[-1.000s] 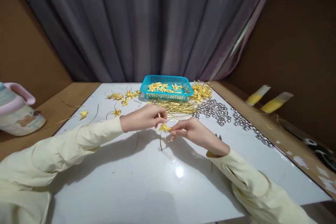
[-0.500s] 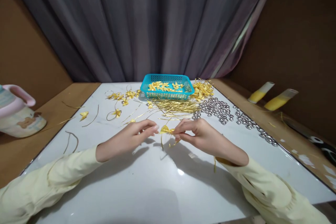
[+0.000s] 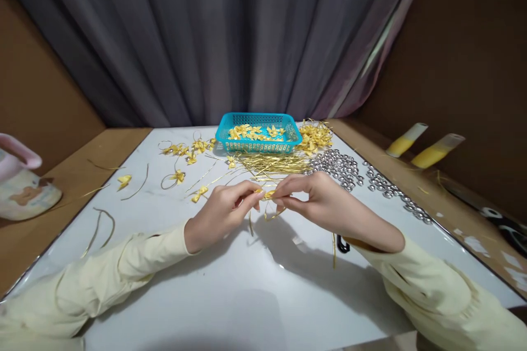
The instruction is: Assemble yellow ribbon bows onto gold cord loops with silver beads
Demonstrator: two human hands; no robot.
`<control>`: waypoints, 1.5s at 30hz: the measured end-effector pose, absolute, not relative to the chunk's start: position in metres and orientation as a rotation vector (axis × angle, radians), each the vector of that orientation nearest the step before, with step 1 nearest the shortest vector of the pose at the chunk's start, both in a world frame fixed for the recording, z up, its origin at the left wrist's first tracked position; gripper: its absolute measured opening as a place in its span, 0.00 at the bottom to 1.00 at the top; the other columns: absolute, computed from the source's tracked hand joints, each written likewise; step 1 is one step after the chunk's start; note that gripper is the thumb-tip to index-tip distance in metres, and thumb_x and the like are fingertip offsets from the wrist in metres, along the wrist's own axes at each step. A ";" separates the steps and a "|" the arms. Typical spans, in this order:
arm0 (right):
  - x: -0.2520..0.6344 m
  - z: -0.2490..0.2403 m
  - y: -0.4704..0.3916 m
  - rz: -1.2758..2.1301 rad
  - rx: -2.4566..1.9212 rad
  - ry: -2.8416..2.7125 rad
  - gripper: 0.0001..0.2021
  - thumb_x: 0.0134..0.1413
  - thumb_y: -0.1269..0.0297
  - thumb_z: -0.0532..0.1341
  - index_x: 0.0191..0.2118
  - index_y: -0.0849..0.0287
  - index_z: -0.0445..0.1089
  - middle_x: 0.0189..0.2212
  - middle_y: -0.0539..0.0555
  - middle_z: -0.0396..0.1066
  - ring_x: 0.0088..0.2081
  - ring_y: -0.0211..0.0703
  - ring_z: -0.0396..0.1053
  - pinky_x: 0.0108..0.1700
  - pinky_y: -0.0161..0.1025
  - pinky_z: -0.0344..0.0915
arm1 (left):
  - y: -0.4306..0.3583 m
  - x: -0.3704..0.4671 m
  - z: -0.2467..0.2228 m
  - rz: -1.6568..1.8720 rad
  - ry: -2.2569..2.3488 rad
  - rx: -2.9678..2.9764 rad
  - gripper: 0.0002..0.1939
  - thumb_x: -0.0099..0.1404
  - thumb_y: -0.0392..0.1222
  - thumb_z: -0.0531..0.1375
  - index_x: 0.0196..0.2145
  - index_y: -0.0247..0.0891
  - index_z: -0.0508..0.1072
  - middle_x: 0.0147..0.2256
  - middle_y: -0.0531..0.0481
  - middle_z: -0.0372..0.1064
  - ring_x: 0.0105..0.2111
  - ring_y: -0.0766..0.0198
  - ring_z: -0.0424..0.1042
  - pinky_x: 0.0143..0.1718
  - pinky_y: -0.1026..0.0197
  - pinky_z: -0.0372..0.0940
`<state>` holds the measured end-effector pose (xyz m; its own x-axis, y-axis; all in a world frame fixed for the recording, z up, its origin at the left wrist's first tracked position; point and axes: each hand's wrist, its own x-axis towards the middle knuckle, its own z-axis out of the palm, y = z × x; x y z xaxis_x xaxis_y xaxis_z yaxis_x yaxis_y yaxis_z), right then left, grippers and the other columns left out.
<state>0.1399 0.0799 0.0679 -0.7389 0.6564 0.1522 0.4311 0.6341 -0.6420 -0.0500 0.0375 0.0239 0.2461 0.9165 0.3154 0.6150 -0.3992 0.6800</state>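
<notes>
A small yellow ribbon bow (image 3: 268,194) is pinched between both hands above the white table (image 3: 230,296). My left hand (image 3: 226,209) grips its left end with thumb and fingertips, hiding most of that loop. My right hand (image 3: 308,194) holds the right end the same way. Thin gold ties (image 3: 272,215) hang below the bow. Just beyond the hands lies a heap of gold twist ties (image 3: 274,165). Another yellow bow (image 3: 200,193) rests to the left of my left hand.
A blue basket (image 3: 258,146) of yellow bows stands at the back, with a bow pile (image 3: 315,137) beside it. Silver rings (image 3: 335,166) are strewn to the right. Bows with loops (image 3: 177,177) lie left. A pink-handled mug (image 3: 24,192) and two yellow-filled tubes (image 3: 438,151) flank the table.
My left hand has moved right and closed on the left end of the bow. My right hand keeps its pinch. The view has shifted slightly.
</notes>
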 end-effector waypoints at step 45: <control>0.141 0.054 0.071 0.538 -1.048 -2.482 0.08 0.50 0.79 0.56 0.30 0.61 0.69 0.38 0.56 0.65 0.42 0.44 0.63 0.43 0.41 0.58 | 0.035 -0.045 0.030 0.988 1.286 2.366 0.07 0.60 0.34 0.57 0.32 0.37 0.76 0.29 0.54 0.76 0.23 0.72 0.70 0.24 0.73 0.63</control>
<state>0.1414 0.0710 0.0537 -0.6437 0.7379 0.2028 0.5876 0.6463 -0.4868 -0.0454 0.0348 0.0303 0.3730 0.8186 0.4367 0.6330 -0.5686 0.5254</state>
